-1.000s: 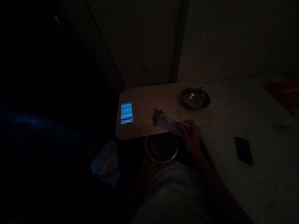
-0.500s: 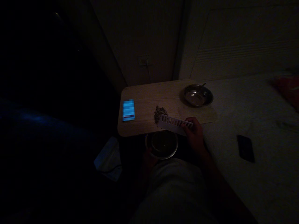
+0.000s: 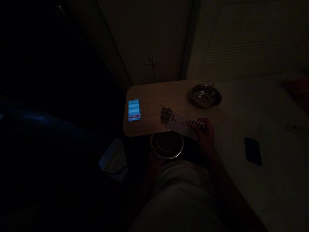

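The room is very dark. My right hand (image 3: 205, 135) grips one end of a flat white slotted plastic piece (image 3: 183, 124), whose other end touches a small pile of dark grains (image 3: 165, 115) on a light wooden board (image 3: 154, 96). Just below the board's near edge, a round metal bowl (image 3: 167, 146) holding dark contents is held by my left hand (image 3: 152, 158) at its left rim. My left hand is dim and mostly hidden.
A lit phone (image 3: 134, 109) lies on the board's left side. An empty metal bowl (image 3: 205, 95) with a spoon sits at its far right. A dark phone (image 3: 253, 150) rests on the pale bed surface to the right. A wall socket (image 3: 151, 59) is behind; a pale bag (image 3: 113, 159) lies below left.
The view has drifted a little upward. My right hand and the white slotted piece shifted slightly right, still against the grain pile. The bowl stays under the board's edge.
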{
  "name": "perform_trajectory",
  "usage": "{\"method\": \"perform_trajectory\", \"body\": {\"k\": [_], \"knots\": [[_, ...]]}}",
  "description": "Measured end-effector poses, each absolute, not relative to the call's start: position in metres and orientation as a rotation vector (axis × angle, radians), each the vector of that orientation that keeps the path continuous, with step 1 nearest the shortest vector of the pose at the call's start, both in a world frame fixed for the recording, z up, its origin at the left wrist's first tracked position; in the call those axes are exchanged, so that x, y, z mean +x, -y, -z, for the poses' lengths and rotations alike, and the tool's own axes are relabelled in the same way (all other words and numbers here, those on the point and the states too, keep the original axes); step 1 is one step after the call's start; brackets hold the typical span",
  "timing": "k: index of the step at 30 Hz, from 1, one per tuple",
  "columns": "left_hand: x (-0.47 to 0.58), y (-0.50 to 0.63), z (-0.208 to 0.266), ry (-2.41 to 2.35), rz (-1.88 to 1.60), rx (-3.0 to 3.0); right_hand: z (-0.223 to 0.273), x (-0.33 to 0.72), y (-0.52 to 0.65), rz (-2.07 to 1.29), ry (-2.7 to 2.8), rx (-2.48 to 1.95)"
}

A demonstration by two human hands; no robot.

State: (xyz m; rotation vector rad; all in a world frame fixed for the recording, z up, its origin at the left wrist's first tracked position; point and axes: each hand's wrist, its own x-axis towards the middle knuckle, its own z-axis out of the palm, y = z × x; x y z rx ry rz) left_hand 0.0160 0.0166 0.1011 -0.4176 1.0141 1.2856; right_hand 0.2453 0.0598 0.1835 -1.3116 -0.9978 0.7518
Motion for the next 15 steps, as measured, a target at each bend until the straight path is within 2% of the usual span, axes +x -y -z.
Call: {"method": "perform_trajectory", "body": {"k": [15], "knots": [[0.021,-0.019,-0.115,-0.949,-1.301,-0.475,-0.174,0.253,-0.051,-0.837,0.892,-1.359]]}}
